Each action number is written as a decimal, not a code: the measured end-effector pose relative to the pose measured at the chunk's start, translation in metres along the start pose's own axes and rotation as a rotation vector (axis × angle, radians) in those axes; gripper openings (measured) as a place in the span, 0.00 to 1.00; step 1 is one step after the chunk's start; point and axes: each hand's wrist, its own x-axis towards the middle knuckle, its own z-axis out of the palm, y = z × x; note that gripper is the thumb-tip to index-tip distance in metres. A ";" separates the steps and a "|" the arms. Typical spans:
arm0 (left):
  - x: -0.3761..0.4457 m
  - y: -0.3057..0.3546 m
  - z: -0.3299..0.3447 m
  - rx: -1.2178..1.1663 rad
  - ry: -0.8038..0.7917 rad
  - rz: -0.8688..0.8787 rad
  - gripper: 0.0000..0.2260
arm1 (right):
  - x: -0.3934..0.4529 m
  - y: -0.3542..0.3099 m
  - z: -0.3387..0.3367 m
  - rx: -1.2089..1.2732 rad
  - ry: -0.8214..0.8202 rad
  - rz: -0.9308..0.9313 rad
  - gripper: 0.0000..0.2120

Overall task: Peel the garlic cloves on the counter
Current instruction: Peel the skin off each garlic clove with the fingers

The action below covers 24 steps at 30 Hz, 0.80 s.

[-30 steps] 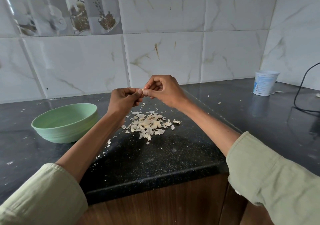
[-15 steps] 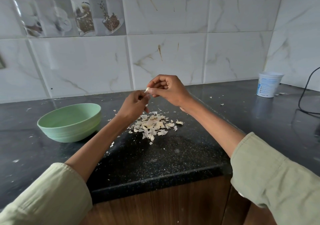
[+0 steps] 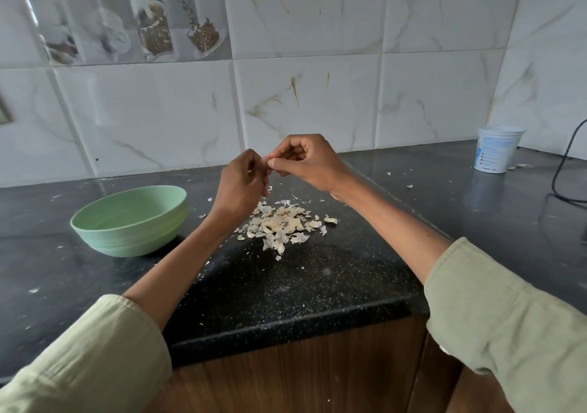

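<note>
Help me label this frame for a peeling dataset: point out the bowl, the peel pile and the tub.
bowl (image 3: 127,231): head view, on its outer front wall.
peel pile (image 3: 281,223): head view, on the middle of the heap.
tub (image 3: 495,153): head view, on its printed side.

Garlic clove (image 3: 269,162) — small, pale, mostly hidden, pinched between fingertips above desk (image 3: 317,273). Pile of papery garlic skins (image 3: 279,223) — loose heap on desk below.

Single head-worn wide view, looking forward and down, close over the counter (image 3: 301,288) corner, facing tiled wall (image 3: 305,101)
</note>
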 end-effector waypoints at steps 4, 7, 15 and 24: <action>-0.002 0.002 0.007 -0.007 0.010 -0.017 0.10 | 0.000 0.002 0.003 -0.032 0.047 -0.031 0.10; -0.004 0.002 0.012 -0.025 0.023 -0.038 0.11 | 0.001 0.003 0.005 -0.056 0.065 -0.053 0.10; -0.010 0.012 0.010 -0.167 -0.016 -0.020 0.14 | 0.004 0.004 0.003 0.048 0.086 -0.019 0.12; -0.009 0.013 0.001 -0.167 0.061 0.008 0.11 | 0.002 0.003 0.009 0.202 0.027 0.023 0.09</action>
